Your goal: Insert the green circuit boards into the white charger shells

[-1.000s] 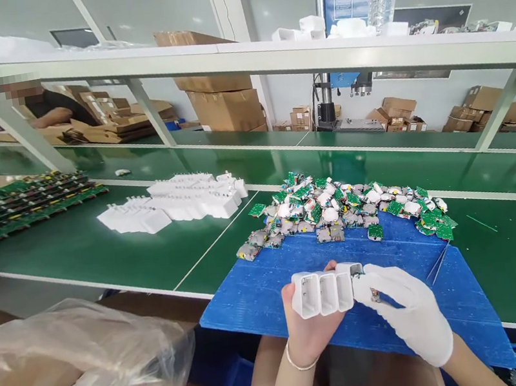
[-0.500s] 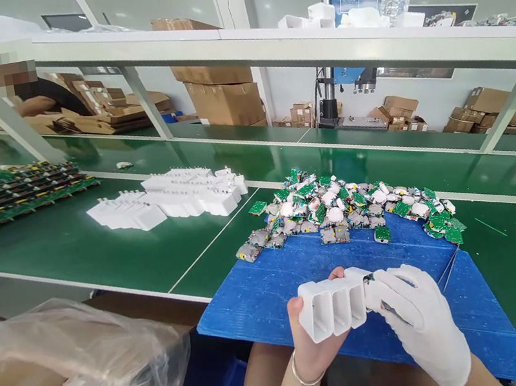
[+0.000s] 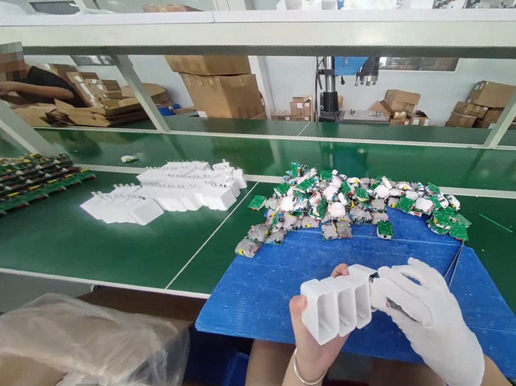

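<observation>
My bare left hand (image 3: 310, 335) is wrapped round a row of white plastic housings (image 3: 324, 283), their open ends facing me. Against the right end of the row, my white-gloved right hand (image 3: 429, 316) pinches a small circuit board (image 3: 373, 277), mostly hidden by the glove. A dark edge of something more shows between the gloved fingers, too covered to make out. Beyond both hands, a heap of small circuit boards (image 3: 338, 203), green on one side with white and grey parts on the other, lies along the far edge of a blue sheet (image 3: 263, 290).
White housings (image 3: 188, 187) stand grouped on the green bench (image 3: 126, 259), with stacked board panels (image 3: 12, 186) farther left. A plastic-lined carton (image 3: 68, 353) sits at lower left. A shelf (image 3: 261, 29) crosses above. A person (image 3: 40, 87) works at far left.
Both hands have shifted very slightly right with the housings and board. The whole view has moved a little; the grip looks the same.
</observation>
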`<state>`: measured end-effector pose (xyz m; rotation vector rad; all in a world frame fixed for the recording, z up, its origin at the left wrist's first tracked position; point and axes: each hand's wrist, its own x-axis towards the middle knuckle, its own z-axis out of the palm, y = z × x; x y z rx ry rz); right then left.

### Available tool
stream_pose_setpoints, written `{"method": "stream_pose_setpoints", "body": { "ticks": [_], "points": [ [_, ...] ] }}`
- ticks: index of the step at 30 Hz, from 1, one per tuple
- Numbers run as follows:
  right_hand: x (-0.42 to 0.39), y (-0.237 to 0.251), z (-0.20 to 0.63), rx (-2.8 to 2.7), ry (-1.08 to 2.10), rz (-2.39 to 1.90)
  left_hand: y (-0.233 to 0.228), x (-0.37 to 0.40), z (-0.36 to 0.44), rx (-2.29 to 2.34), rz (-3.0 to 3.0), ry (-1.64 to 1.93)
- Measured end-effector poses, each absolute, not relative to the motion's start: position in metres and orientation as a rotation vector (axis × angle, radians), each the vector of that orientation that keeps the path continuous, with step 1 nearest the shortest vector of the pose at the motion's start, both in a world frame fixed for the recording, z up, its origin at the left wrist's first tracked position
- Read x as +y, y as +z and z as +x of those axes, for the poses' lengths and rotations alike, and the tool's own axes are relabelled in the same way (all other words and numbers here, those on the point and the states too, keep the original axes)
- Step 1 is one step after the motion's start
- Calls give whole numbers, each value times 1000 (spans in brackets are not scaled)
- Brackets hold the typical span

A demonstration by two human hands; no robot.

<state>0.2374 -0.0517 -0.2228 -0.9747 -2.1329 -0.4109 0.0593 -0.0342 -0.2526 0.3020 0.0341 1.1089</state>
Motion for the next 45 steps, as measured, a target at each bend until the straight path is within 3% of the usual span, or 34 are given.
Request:
{"method": "stream_pose_setpoints", "body": {
  "ticks": [7,12,19,25,28,35,42,45],
  "points": [
    [-40,-202,249,-2081,612,-1146,-255,-30,56,99,117,1100],
    [-24,-191,247,-2044,839,-1153,-249,-25,54,138,-6,1054],
    [-22,-196,238,-1981,792,-1081,-242,-23,51,120,47,1011],
    [-16,-201,232,-1410,1623,-1114,-243,-25,52,115,-4,1020],
    [-11,-211,228,-1218,1838,-1077,-244,-26,53,130,-14,1037],
    [-10,-227,217,-1179,1685,-1083,-241,-27,54,156,-26,1027],
    [7,-208,229,-1553,1591,-1134,-243,-27,53,73,29,1070],
    [41,-204,255,-1676,1208,-1452,-242,-26,53,84,80,1085]
  ]
}}
